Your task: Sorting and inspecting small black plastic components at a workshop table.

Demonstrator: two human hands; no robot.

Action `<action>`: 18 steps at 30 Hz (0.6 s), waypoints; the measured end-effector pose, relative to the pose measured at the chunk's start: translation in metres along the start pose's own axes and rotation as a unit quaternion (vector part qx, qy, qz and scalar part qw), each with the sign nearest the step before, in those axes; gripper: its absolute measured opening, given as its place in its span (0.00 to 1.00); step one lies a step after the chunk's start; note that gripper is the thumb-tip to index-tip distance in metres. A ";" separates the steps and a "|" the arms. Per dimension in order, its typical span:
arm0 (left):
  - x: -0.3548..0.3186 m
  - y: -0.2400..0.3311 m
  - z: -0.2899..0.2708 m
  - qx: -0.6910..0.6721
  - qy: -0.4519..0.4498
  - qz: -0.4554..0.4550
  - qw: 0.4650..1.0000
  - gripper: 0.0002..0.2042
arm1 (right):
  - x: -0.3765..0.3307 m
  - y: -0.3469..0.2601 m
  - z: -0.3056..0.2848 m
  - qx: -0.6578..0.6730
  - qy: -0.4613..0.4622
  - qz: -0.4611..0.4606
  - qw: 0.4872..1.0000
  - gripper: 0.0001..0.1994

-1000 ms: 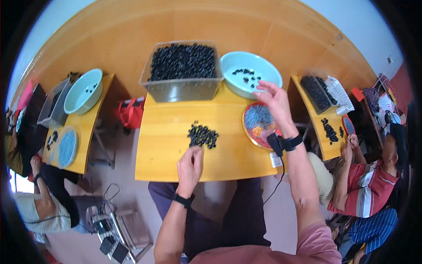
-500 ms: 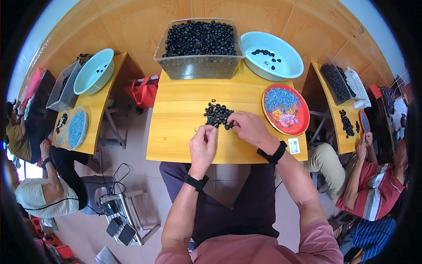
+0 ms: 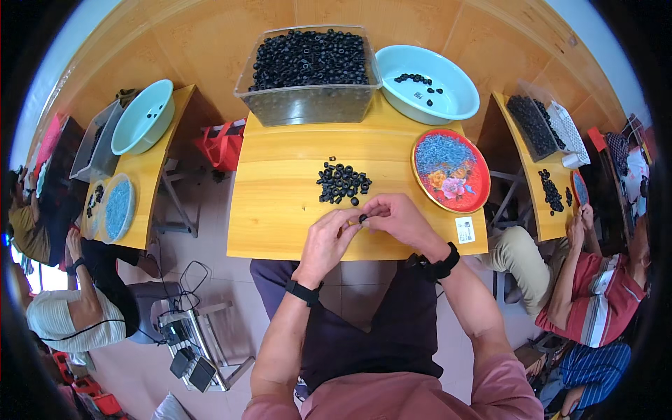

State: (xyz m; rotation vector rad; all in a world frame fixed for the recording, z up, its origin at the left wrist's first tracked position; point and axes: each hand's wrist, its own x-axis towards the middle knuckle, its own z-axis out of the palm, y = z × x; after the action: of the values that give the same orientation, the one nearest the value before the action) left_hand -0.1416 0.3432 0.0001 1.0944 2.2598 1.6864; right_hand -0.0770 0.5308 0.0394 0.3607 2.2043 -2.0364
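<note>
In front of me, a small round black part (image 3: 362, 218) sits between the fingertips of both hands. My right hand (image 3: 397, 215) is closed, pinching it by thumb and forefinger. From the other side my left hand (image 3: 327, 236) meets it, its fingers pressed together at the part; whether they hold anything smaller is hidden. Just beyond my hands, a loose pile of black ring-like parts (image 3: 343, 182) lies on the yellow wooden table (image 3: 273, 203). To the right stands a red flowered tray (image 3: 478, 183) with many small bluish pieces (image 3: 441, 154) in its far half.
A clear plastic bin (image 3: 308, 108) full of black parts stands at the table's back, beside a light-blue basin (image 3: 465, 105) holding several parts. A white label (image 3: 465, 229) is near the right edge. People sit at side tables left (image 3: 77, 308) and right (image 3: 595, 294).
My right hand has come away from the pile toward me with a black part. My hands have met over the table's near part. The view has shifted slightly.
</note>
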 end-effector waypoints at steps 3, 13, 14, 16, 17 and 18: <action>0.001 0.002 -0.002 0.014 -0.017 0.003 1.000 0.13 | -0.002 0.009 -0.002 0.046 -0.001 -0.006 0.999 0.11; 0.004 0.009 -0.006 0.005 -0.068 -0.004 0.998 0.14 | -0.006 0.013 -0.007 0.061 -0.053 0.017 0.997 0.15; 0.004 0.003 -0.005 -0.021 -0.080 -0.022 0.996 0.13 | -0.006 0.015 -0.007 0.075 -0.056 0.018 0.995 0.15; 0.003 0.001 -0.002 -0.031 -0.073 -0.041 0.996 0.12 | -0.006 0.017 -0.007 0.088 -0.057 0.019 0.994 0.15; 0.002 0.001 -0.001 -0.038 -0.063 -0.063 0.995 0.11 | -0.006 0.018 -0.007 0.084 -0.062 0.024 0.994 0.14; 0.002 0.000 -0.001 -0.039 -0.065 -0.062 0.995 0.11 | -0.006 0.018 -0.007 0.081 -0.067 0.029 0.994 0.14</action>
State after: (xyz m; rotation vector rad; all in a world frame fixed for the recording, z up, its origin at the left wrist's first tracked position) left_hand -0.1436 0.3439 0.0011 0.9945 2.1165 1.5934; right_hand -0.0665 0.5386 0.0237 0.2895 1.9359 -2.1467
